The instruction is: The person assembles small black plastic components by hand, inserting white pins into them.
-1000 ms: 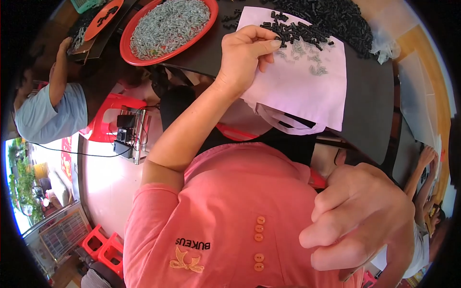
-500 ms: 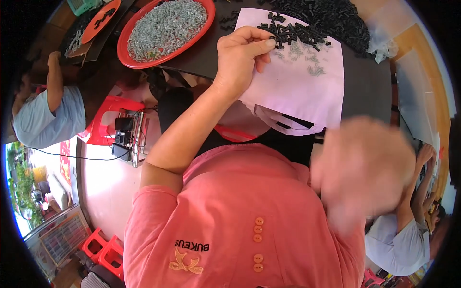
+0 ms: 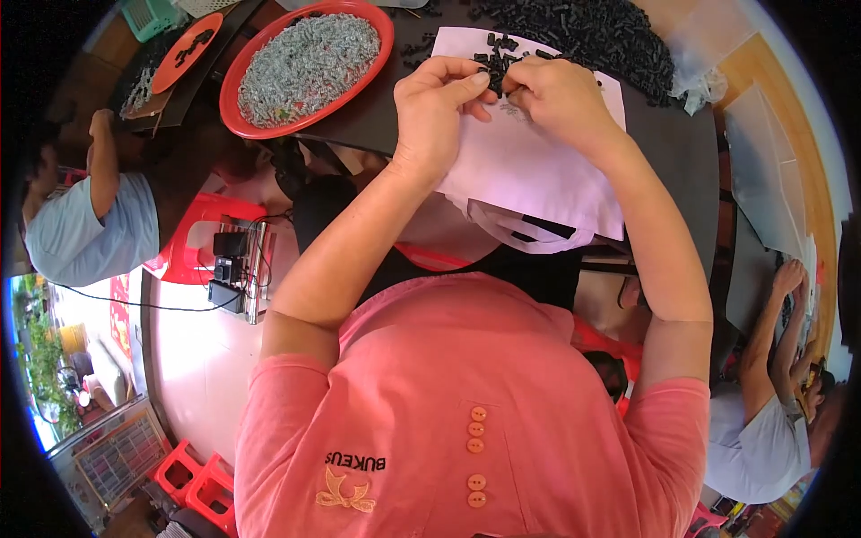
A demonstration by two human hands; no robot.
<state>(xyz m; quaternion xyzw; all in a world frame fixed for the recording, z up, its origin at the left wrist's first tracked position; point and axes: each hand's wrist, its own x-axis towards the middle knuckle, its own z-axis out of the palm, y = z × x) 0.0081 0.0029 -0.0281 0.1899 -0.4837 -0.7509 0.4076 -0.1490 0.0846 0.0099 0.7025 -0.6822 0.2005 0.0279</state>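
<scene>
Over a pale pink cloth bag (image 3: pixel 538 184) on the dark table, my two hands come close together. My left hand (image 3: pixel 438 103) pinches a small black plastic piece (image 3: pixel 484 72) between thumb and forefinger. Beside it my right hand (image 3: pixel 560 99) has its fingertips closed among small black pieces; whatever they hold is hidden. Loose black pieces (image 3: pixel 503 42) lie on the bag just beyond my fingers. Small clear pieces (image 3: pixel 513 109) show on the cloth below the right fingertips, partly covered by that hand.
Left of my hands sits a red round tray (image 3: pixel 231 99) heaped with small clear pieces (image 3: pixel 309 67). A large black heap (image 3: pixel 610 36) spreads over the far table, beside a clear plastic bag (image 3: pixel 700 90). People work at left (image 3: pixel 94 220) and right (image 3: pixel 758 439).
My right hand, blurred near my chest before, has moved up and left to the small pieces, next to my left hand. The left hand keeps its pinch.
</scene>
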